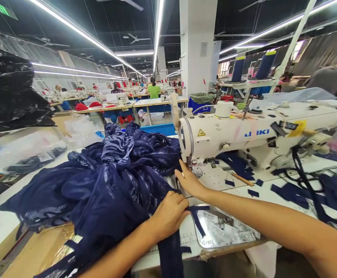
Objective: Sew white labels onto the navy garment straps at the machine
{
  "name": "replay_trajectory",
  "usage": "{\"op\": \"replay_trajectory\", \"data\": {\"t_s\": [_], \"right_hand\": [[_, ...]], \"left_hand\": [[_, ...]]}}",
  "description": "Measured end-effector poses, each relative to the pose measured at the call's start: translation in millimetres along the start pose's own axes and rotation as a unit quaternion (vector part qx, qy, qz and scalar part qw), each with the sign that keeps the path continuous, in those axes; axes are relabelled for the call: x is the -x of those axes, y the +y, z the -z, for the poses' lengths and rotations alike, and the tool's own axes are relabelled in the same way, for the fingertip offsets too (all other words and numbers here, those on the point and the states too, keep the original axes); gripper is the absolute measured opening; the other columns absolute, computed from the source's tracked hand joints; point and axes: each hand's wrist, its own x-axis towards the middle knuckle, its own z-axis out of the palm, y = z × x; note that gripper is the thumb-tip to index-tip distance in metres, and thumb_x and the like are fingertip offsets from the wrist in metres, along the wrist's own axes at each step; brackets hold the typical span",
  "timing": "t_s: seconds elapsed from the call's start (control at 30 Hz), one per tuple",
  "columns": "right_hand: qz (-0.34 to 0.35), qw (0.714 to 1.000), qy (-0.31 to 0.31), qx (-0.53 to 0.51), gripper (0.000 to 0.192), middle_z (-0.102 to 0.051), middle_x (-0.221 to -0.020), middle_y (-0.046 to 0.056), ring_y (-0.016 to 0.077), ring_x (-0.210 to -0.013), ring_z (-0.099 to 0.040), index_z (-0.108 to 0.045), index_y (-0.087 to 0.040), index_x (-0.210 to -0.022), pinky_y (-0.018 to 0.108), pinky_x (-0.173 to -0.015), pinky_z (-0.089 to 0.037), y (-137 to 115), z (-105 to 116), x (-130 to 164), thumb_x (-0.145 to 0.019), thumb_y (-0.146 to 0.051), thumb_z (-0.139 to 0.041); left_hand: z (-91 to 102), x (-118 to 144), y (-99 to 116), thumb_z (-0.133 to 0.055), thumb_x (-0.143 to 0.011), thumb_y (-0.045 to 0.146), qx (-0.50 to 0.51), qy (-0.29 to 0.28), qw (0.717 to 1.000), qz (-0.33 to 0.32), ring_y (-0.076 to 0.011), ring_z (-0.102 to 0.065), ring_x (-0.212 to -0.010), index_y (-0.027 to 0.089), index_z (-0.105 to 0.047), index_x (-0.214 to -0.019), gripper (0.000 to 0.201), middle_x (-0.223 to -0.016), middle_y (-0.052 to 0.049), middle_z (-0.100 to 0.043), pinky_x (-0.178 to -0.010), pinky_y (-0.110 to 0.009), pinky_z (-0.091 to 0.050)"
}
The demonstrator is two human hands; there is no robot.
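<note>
A large heap of dark navy sheer fabric [104, 181] lies on the sewing table to the left of a white JUKI sewing machine [255, 133]. My left hand [168, 214] is closed on the fabric's edge and a narrow navy strip [199, 220] near the table front. My right hand [189, 180] lies flat with fingers extended, pressing the fabric at the needle area under the machine head. Both forearms reach in from the lower right.
Navy fabric scraps [254, 192] and strips litter the machine bed and table at right. A shiny metal plate [226, 231] sits at the front edge. Black plastic bags [9, 92] are piled at left. Thread cones [265, 63] stand behind the machine. Other workers sit at distant tables.
</note>
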Motion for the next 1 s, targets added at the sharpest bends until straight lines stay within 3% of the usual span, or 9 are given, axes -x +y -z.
{"op": "replay_trajectory", "data": {"t_s": [0.07, 0.17, 0.27, 0.33, 0.47, 0.53, 0.7, 0.83, 1.0], "right_hand": [[0.010, 0.997, -0.069, 0.027, 0.050, -0.039, -0.134, 0.014, 0.0244, -0.126, -0.030, -0.040, -0.011, -0.127, 0.042, -0.103, -0.024, -5, 23, 26, -0.085, -0.036, -0.033], [0.057, 0.982, -0.162, 0.078, 0.040, -0.055, -0.118, 0.011, 0.0234, -0.112, -0.048, -0.055, -0.015, -0.113, 0.040, -0.095, -0.035, -4, 62, 55, -0.086, -0.034, -0.031], [0.062, 0.973, -0.159, 0.159, 0.035, -0.066, -0.091, 0.008, 0.0220, -0.085, -0.060, -0.064, -0.017, -0.091, 0.038, -0.079, -0.045, 11, 98, 67, -0.087, -0.029, -0.030], [0.073, 0.967, -0.123, 0.211, 0.034, -0.067, -0.089, 0.008, 0.0213, -0.084, -0.061, -0.064, -0.018, -0.088, 0.036, -0.077, -0.046, 27, 116, 70, -0.087, -0.027, -0.031], [0.131, 0.943, -0.087, 0.292, 0.033, -0.066, -0.096, 0.008, 0.0212, -0.089, -0.060, -0.062, -0.018, -0.094, 0.040, -0.085, -0.042, 54, 140, 72, -0.088, -0.023, -0.031], [0.170, 0.927, -0.101, 0.318, 0.031, -0.066, -0.097, 0.008, 0.0204, -0.090, -0.060, -0.061, -0.018, -0.097, 0.043, -0.092, -0.038, 64, 148, 74, -0.088, -0.021, -0.031], [0.219, 0.890, -0.118, 0.383, 0.028, -0.065, -0.100, 0.008, 0.0217, -0.098, -0.056, -0.059, -0.019, -0.100, 0.046, -0.095, -0.032, 81, 167, 75, -0.087, -0.016, -0.035], [0.210, 0.888, -0.099, 0.396, 0.024, -0.064, -0.096, 0.010, 0.0233, -0.095, -0.054, -0.059, -0.016, -0.097, 0.044, -0.087, -0.036, 77, 173, 76, -0.086, -0.017, -0.037], [0.207, 0.895, -0.203, 0.339, 0.019, -0.059, -0.084, 0.006, 0.0184, -0.080, -0.052, -0.059, -0.018, -0.085, 0.033, -0.075, -0.039, 49, 168, 88, -0.086, -0.022, -0.041]], "left_hand": [[5.5, 6, 8, -0.047, -0.083, 0.019, -0.040, 0.011, 0.999, 0.008, -0.0162, -0.047, -0.072, 0.016, -0.052, -0.073, 0.011, -0.075, -0.003, -0.053, -0.066, -0.029, -0.035], [20.9, 8, 24, -0.049, -0.082, 0.017, -0.115, 0.033, 0.993, 0.025, -0.0176, -0.048, -0.072, 0.016, -0.055, -0.071, 0.012, -0.078, -0.004, -0.054, -0.063, -0.030, -0.034], [35.3, -6, 40, -0.050, -0.080, 0.013, -0.181, 0.063, 0.980, 0.048, -0.0219, -0.050, -0.080, 0.015, -0.057, -0.070, 0.013, -0.084, -0.007, -0.057, -0.067, -0.034, -0.034], [36.4, -25, 45, -0.049, -0.079, 0.010, -0.177, 0.050, 0.980, 0.070, -0.0234, -0.051, -0.083, 0.013, -0.058, -0.070, 0.014, -0.081, -0.009, -0.059, -0.071, -0.035, -0.035], [11.6, -65, 36, -0.044, -0.083, 0.015, 0.023, 0.020, 0.976, 0.217, -0.0210, -0.057, -0.076, 0.013, -0.059, -0.077, 0.017, -0.076, -0.009, -0.062, -0.067, -0.030, -0.037], [-5.3, -74, 25, -0.038, -0.086, 0.015, 0.057, 0.026, 0.967, 0.246, -0.0196, -0.059, -0.074, 0.013, -0.059, -0.081, 0.021, -0.076, -0.008, -0.063, -0.065, -0.028, -0.038], [-21.3, -70, -2, -0.039, -0.083, 0.017, 0.200, 0.073, 0.955, 0.205, -0.0151, -0.057, -0.072, 0.015, -0.058, -0.080, 0.019, -0.075, -0.002, -0.061, -0.066, -0.023, -0.039], [-17.7, -66, -17, -0.050, -0.075, 0.030, 0.307, 0.064, 0.924, 0.219, -0.0117, -0.049, -0.053, 0.016, -0.052, -0.064, 0.018, -0.056, 0.003, -0.049, -0.053, -0.021, -0.037], [-17.4, -64, -22, -0.053, -0.070, 0.037, 0.398, 0.048, 0.887, 0.229, -0.0070, -0.038, -0.042, 0.016, -0.049, -0.060, 0.024, -0.050, 0.006, -0.041, -0.042, -0.018, -0.030]]}}
